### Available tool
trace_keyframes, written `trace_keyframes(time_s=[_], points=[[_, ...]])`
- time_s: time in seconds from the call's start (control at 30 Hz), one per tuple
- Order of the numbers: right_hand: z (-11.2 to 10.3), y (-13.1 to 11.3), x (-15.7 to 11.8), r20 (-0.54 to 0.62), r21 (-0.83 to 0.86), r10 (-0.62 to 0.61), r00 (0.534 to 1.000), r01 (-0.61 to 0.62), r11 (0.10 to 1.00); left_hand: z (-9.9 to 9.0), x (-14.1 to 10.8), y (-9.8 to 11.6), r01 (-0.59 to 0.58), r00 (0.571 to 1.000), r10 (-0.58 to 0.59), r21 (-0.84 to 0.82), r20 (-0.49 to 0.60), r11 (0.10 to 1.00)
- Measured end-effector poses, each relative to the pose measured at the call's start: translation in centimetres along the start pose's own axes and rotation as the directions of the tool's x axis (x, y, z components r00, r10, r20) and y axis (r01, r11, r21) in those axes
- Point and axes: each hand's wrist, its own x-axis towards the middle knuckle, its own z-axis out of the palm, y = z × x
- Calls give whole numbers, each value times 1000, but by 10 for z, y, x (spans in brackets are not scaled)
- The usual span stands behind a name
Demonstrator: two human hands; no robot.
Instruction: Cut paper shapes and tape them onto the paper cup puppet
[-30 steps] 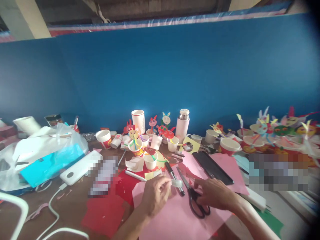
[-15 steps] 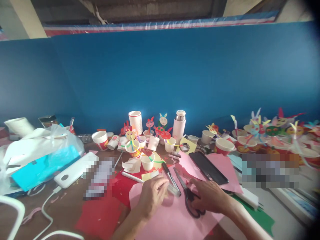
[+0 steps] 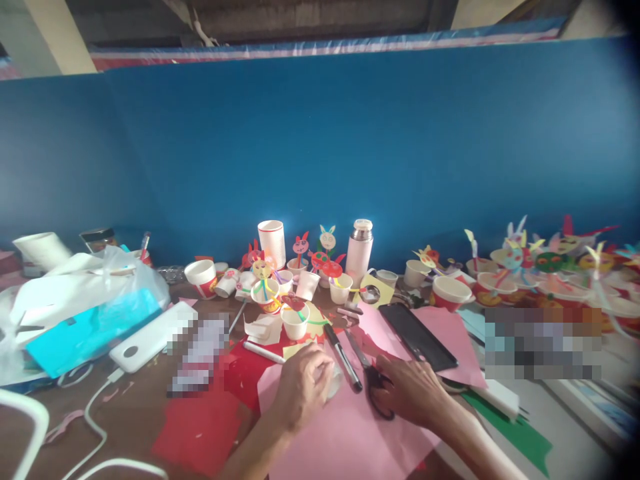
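Observation:
Over a pink paper sheet, my left hand is closed with fingers bent together. A small translucent, whitish object shows at its fingertips, too blurred to name. My right hand has its fingers on the black handles of the scissors, whose blades point away from me and to the left. Between the hands lies a black marker. A white pen rests on red paper beyond my left hand. Past my right hand lies a black phone on pink paper.
Paper cups with paper animal figures stand along the back, with a flask and a blue partition behind. At left are a white power bank with a cable and a plastic bag. Green paper lies at right.
My right hand has shifted slightly left and away from me, and the scissors have moved with it. My left hand has moved slightly away from me; the translucent object now shows less.

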Motion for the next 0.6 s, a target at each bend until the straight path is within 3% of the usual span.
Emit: trace_keyframes(time_s=[0.2, 0.27, 0.37, 0.47, 0.6], points=[[4, 3, 2, 0, -26, 23, 1000, -23, 999, -5, 1, 6, 11, 998, -19, 135, 63, 991], [5, 4, 2, 5, -28, 36, 999, -36, 999, -6, 1, 6, 51, 995, -57, 75, 80, 996], [5, 7, 2, 21, -26, 44, 999, -43, 999, -7, 2, 3, 176, 979, -158, -147, 125, 973], [1, 18, 2, 73, 53, 35, 997, -39, 998, -7, 4, -2, 350, 935, -286, -418, 209, 838], [-7, 37, 1, 75, 384, -5, 997, -24, 923, -7, 9, -7, 511, 852, -411, -683, 324, 521]])
